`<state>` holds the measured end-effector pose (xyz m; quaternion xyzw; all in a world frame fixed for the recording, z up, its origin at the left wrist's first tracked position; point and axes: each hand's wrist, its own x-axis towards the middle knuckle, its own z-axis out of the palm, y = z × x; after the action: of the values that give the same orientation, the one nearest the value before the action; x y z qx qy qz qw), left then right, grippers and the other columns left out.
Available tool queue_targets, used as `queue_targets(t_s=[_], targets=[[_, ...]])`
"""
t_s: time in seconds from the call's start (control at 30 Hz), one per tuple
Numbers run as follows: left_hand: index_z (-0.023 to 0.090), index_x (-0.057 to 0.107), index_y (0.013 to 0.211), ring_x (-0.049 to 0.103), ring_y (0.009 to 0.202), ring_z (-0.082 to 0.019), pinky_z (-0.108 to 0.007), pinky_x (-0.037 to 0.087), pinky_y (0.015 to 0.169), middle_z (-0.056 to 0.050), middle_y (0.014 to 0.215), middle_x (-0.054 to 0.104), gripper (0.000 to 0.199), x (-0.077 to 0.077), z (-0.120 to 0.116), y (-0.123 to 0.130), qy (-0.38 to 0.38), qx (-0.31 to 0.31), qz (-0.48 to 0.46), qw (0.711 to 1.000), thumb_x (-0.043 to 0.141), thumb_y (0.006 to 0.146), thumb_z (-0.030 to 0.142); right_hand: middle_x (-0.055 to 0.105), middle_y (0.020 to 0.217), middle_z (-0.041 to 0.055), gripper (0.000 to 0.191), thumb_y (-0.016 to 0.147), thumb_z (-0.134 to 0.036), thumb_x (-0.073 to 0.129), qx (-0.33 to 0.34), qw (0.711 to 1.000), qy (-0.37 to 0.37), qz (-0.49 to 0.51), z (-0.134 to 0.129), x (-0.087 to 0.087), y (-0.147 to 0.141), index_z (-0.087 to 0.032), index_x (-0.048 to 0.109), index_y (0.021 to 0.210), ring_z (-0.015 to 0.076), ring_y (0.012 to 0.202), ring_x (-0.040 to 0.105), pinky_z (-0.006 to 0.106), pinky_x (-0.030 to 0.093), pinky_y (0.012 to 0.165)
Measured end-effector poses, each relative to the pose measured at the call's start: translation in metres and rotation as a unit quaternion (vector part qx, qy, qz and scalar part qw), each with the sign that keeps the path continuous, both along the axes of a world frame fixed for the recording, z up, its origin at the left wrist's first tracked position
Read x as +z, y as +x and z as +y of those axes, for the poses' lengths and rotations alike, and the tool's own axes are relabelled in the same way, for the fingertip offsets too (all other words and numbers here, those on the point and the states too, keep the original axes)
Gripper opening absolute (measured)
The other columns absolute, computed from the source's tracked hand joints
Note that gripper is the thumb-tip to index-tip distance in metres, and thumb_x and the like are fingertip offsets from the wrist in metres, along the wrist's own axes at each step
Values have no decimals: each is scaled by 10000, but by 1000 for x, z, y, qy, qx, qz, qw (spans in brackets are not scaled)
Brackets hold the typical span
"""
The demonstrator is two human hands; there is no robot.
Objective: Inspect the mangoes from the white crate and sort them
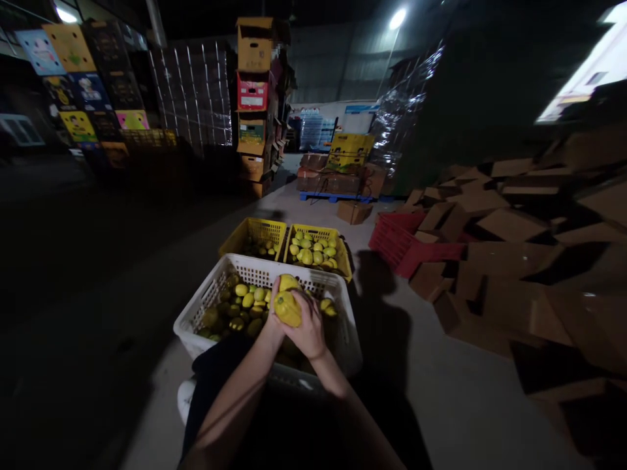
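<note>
My left hand (275, 318) and my right hand (309, 328) are brought together above a white perforated crate (235, 262). Between them they clasp a large yellow lemon (287, 309), with a second lemon (289, 282) just behind it. The fingers of both hands are curled around the fruit, and part of each lemon is covered. Below, several yellow and greenish lemons (248, 300) lie in the white crate, mostly toward its left side. Another lemon (328, 307) rests at the crate's right, beyond my right hand.
Two yellow crates stand behind the white one: the left crate (235, 239) holds a few lemons, the right crate (345, 264) many. A red crate (392, 243) and heaped cardboard boxes (519, 274) occupy the right. Stacked cartons (255, 55) and a blue pallet (333, 196) are farther back.
</note>
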<state>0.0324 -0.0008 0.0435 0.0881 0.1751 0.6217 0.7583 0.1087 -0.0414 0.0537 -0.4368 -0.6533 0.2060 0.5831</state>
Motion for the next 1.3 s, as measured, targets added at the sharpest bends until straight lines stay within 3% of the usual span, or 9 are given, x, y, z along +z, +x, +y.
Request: queue_targets(t_s=[0.1, 0.2, 0.33, 0.57, 0.73, 0.9, 1.07, 1.3], targets=[[194, 669, 1052, 638, 629, -161, -302, 550, 765, -23, 701, 666, 306, 16, 1, -10, -40, 23, 23, 999, 480, 921, 397, 668, 1107, 56, 591, 527, -280, 866, -47, 997, -9, 58, 0, 0, 1, -320, 617, 1062, 315, 1088, 591, 497, 421, 1052], [125, 664, 959, 659, 692, -187, -333, 550, 807, -70, 757, 685, 417, 25, 4, -19, -55, -7, 25, 998, 495, 904, 503, 648, 1106, 88, 595, 567, -363, 840, -90, 992, -22, 80, 4, 5, 5, -258, 577, 1090, 286, 1051, 590, 475, 446, 1004], [134, 658, 913, 657, 708, -171, -320, 551, 799, -59, 738, 674, 420, 23, 5, -27, -91, -13, 20, 996, 471, 918, 509, 644, 1055, 104, 543, 639, -457, 775, -135, 987, -27, 78, 16, 8, 12, -208, 568, 1074, 256, 987, 589, 441, 458, 952], [128, 661, 855, 635, 692, -142, -271, 540, 791, -59, 750, 657, 438, 27, -3, -34, -96, -10, 36, 995, 438, 928, 498, 678, 981, 136, 566, 570, -504, 765, -138, 987, -54, 68, 30, -3, 7, -163, 618, 998, 272, 893, 623, 436, 510, 837], [136, 646, 783, 653, 802, -186, -287, 526, 825, -82, 723, 647, 324, 33, -11, -40, -74, 7, 66, 995, 520, 900, 410, 695, 919, 85, 505, 563, -501, 761, -98, 984, -90, 116, 36, -5, 2, -188, 642, 941, 244, 839, 633, 422, 525, 826], [156, 635, 733, 643, 936, -251, -321, 518, 824, -143, 823, 693, 370, 28, -9, -51, -90, 37, 88, 991, 482, 904, 446, 685, 853, 34, 396, 616, -476, 745, 4, 976, -143, 165, 38, -8, -5, -201, 669, 890, 196, 804, 621, 362, 525, 795], [168, 614, 704, 634, 959, -243, -311, 501, 801, -136, 822, 685, 428, 27, -7, -61, -139, 50, 115, 982, 395, 945, 444, 659, 787, -2, 373, 577, -437, 787, 10, 955, -159, 250, 43, -12, -15, -214, 663, 848, 145, 700, 587, 282, 521, 669], [169, 610, 766, 640, 971, -239, -321, 499, 834, -126, 853, 692, 234, 29, -16, -67, -91, 51, 120, 987, 563, 852, 381, 694, 864, 0, 366, 597, -427, 788, 64, 917, -195, 342, 47, -23, -23, -239, 683, 893, 170, 789, 647, 302, 569, 670]])
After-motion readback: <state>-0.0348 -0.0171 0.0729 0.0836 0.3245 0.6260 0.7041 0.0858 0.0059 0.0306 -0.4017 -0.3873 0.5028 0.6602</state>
